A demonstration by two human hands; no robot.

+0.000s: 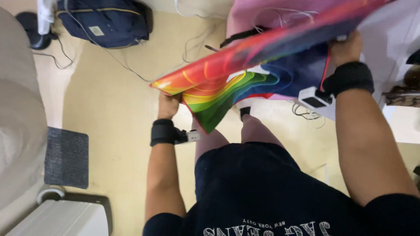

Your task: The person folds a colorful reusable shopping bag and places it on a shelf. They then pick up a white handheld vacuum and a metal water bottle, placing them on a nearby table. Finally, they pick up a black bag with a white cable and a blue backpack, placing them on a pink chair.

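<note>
1. My left hand (168, 105) is gripping the low corner of a rainbow cloth (227, 85), fingers closed.
2. The cloth is hanging stretched above the floor (113, 131), between both hands.
3. My right hand (346, 47) is pinching its upper edge shut.

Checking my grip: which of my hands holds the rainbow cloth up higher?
The right hand, gripping the rainbow cloth at its raised end; the left hand holds the lower corner.
</note>
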